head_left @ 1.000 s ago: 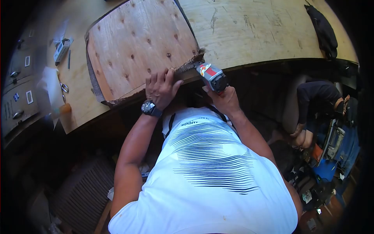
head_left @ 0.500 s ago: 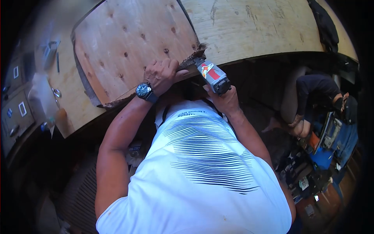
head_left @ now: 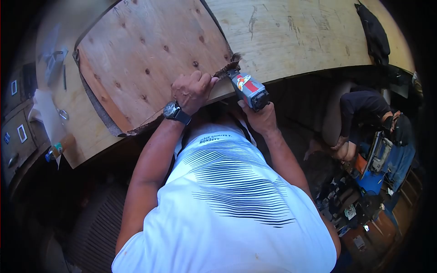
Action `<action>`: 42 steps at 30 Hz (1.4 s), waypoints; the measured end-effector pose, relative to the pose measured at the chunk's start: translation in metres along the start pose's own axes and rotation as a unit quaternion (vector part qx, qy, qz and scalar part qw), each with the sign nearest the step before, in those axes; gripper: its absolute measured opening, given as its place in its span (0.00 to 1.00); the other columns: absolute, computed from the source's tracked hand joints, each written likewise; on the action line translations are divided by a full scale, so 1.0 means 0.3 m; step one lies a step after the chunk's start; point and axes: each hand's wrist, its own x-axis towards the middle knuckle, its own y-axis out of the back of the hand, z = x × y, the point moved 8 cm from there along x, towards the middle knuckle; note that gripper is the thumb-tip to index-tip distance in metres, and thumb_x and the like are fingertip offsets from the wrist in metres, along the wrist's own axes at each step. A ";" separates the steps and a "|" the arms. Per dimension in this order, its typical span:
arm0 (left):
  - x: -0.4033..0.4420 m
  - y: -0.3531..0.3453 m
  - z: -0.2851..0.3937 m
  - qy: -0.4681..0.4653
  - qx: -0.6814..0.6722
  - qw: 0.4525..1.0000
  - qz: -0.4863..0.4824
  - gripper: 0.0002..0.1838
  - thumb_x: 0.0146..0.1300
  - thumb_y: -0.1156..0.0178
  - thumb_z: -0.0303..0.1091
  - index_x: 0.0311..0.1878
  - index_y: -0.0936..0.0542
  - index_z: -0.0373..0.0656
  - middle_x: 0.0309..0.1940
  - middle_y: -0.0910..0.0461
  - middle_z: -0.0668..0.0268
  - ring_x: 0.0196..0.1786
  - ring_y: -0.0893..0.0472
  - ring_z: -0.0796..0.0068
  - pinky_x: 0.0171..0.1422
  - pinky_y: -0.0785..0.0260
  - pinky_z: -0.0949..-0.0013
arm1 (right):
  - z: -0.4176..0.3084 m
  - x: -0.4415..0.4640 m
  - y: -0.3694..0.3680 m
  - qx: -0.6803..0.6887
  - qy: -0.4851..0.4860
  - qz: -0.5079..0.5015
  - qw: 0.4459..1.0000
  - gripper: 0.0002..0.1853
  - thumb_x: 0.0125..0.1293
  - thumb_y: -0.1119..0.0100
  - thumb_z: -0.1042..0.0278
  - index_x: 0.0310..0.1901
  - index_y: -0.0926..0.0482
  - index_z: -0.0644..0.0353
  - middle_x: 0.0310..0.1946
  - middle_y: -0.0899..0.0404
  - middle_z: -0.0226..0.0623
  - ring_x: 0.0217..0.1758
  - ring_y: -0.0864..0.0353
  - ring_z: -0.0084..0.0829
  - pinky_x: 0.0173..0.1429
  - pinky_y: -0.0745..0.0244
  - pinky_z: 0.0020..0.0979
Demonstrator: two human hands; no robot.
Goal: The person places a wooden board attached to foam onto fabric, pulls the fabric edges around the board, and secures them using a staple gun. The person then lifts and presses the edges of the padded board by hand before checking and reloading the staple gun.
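Far left: dark drawer fronts [head_left: 18, 157] with white-framed rectangles. Next, on the pale plywood tabletop [head_left: 296, 48], a crumpled white sheet [head_left: 43, 111] and, just beside it, scissors [head_left: 63, 114]. Then the rectangular plywood panel with dark spots [head_left: 150, 54], lying flat at the table's near edge, dark brown fabric [head_left: 101, 113] showing along its sides. Left hand [head_left: 192, 91], black watch [head_left: 171, 110] on the wrist: knuckles up, fingers bent over the panel's near edge — can't tell if they pinch the fabric, undersides hidden. Right of it, the grey-and-red power tool [head_left: 250, 91], nose at the fabric by the panel's near right corner; exact contact unclear. Right hand [head_left: 263, 119] is wrapped around its handle, firm grasp. Far right: black cloth [head_left: 375, 36] on the table; below, 1 co-worker in a dark top [head_left: 364, 107], bent forward.
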 end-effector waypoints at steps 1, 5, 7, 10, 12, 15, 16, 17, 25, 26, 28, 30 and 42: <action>0.003 0.004 -0.005 0.007 0.006 1.000 0.008 0.15 0.70 0.37 0.44 0.30 0.25 0.48 0.23 0.29 0.68 0.20 0.29 0.66 0.27 0.35 0.64 | -0.002 0.004 0.001 0.005 0.009 0.002 1.000 0.12 0.61 0.25 0.65 0.38 0.13 0.64 0.29 0.12 0.42 0.27 0.15 0.37 0.34 0.23 0.34; -0.005 0.006 -0.019 0.033 -0.020 0.999 0.011 0.14 0.70 0.37 0.43 0.30 0.26 0.48 0.22 0.27 0.67 0.20 0.28 0.64 0.27 0.33 0.63 | 0.014 -0.016 -0.006 0.018 0.062 -0.017 0.998 0.12 0.62 0.26 0.64 0.39 0.14 0.64 0.28 0.13 0.40 0.26 0.17 0.35 0.34 0.24 0.33; -0.005 0.014 -0.026 0.038 -0.027 0.999 0.014 0.14 0.69 0.37 0.42 0.30 0.26 0.48 0.22 0.27 0.66 0.20 0.27 0.63 0.27 0.32 0.62 | -0.001 -0.019 -0.013 0.024 0.082 -0.020 0.996 0.12 0.62 0.26 0.63 0.40 0.14 0.64 0.28 0.13 0.40 0.25 0.17 0.34 0.34 0.25 0.33; -0.001 0.018 -0.027 0.053 -0.038 0.998 0.023 0.14 0.69 0.36 0.40 0.29 0.26 0.46 0.21 0.26 0.64 0.20 0.27 0.61 0.27 0.32 0.61 | -0.036 -0.011 -0.009 0.034 0.069 -0.037 0.996 0.13 0.62 0.26 0.63 0.41 0.14 0.63 0.27 0.14 0.39 0.24 0.19 0.33 0.33 0.26 0.33; -0.006 0.018 -0.028 0.060 -0.044 0.997 0.024 0.15 0.69 0.35 0.39 0.29 0.27 0.45 0.20 0.26 0.63 0.19 0.26 0.61 0.27 0.33 0.60 | -0.036 -0.019 -0.016 0.036 0.061 -0.044 0.997 0.13 0.62 0.26 0.62 0.41 0.14 0.63 0.26 0.14 0.39 0.24 0.20 0.33 0.33 0.26 0.33; 0.002 0.017 -0.032 0.061 -0.039 0.997 0.019 0.15 0.69 0.36 0.39 0.29 0.27 0.45 0.21 0.25 0.63 0.20 0.26 0.60 0.26 0.32 0.60 | -0.010 -0.020 -0.034 0.011 0.021 -0.057 0.998 0.13 0.62 0.27 0.67 0.46 0.13 0.62 0.34 0.11 0.38 0.31 0.16 0.30 0.38 0.23 0.30; -0.002 0.016 -0.033 0.061 -0.037 0.997 0.018 0.15 0.69 0.36 0.39 0.29 0.27 0.45 0.21 0.25 0.62 0.20 0.26 0.60 0.26 0.32 0.60 | -0.002 -0.021 -0.041 0.003 0.008 -0.061 0.998 0.13 0.62 0.27 0.68 0.48 0.12 0.62 0.36 0.10 0.38 0.34 0.14 0.29 0.40 0.22 0.29; -0.009 0.014 -0.033 0.062 -0.040 0.997 0.016 0.15 0.69 0.36 0.39 0.29 0.27 0.45 0.21 0.25 0.62 0.20 0.26 0.60 0.26 0.32 0.60 | 0.002 -0.023 -0.043 0.002 0.005 -0.061 0.998 0.13 0.62 0.27 0.68 0.48 0.12 0.62 0.36 0.10 0.38 0.34 0.14 0.29 0.40 0.22 0.29; -0.004 0.007 -0.046 0.073 -0.033 0.997 0.002 0.15 0.70 0.37 0.40 0.30 0.26 0.45 0.21 0.25 0.62 0.20 0.26 0.60 0.26 0.32 0.59 | -0.061 -0.022 -0.075 -0.004 0.035 -0.105 0.994 0.18 0.62 0.25 0.61 0.48 0.15 0.63 0.30 0.12 0.40 0.27 0.17 0.35 0.35 0.24 0.34; -0.001 0.004 -0.045 0.074 -0.028 0.997 0.000 0.15 0.71 0.37 0.41 0.30 0.26 0.45 0.21 0.24 0.62 0.20 0.25 0.60 0.26 0.33 0.59 | -0.062 -0.024 -0.086 -0.013 0.028 -0.123 0.992 0.18 0.62 0.25 0.61 0.49 0.15 0.63 0.31 0.12 0.40 0.27 0.16 0.36 0.35 0.24 0.34; 0.001 0.003 -0.040 0.067 -0.029 0.997 0.007 0.15 0.71 0.37 0.41 0.30 0.26 0.45 0.21 0.25 0.62 0.20 0.25 0.60 0.27 0.32 0.59 | -0.063 -0.026 -0.094 -0.010 0.025 -0.110 0.994 0.18 0.62 0.25 0.61 0.49 0.15 0.63 0.31 0.12 0.41 0.28 0.16 0.37 0.35 0.24 0.34; -0.002 0.006 -0.038 0.052 -0.027 0.998 0.018 0.15 0.71 0.37 0.43 0.31 0.26 0.46 0.22 0.25 0.63 0.21 0.26 0.61 0.28 0.32 0.60 | -0.059 -0.024 -0.104 0.002 0.020 -0.084 0.996 0.18 0.62 0.25 0.61 0.49 0.16 0.63 0.32 0.11 0.41 0.28 0.15 0.38 0.36 0.23 0.35; -0.120 0.093 -0.061 -0.046 0.055 0.997 -0.008 0.16 0.72 0.40 0.49 0.32 0.25 0.49 0.24 0.28 0.70 0.22 0.26 0.66 0.34 0.31 0.65 | -0.074 -0.019 -0.102 0.000 0.031 -0.092 0.995 0.16 0.63 0.26 0.62 0.47 0.15 0.63 0.32 0.11 0.43 0.29 0.14 0.38 0.34 0.23 0.35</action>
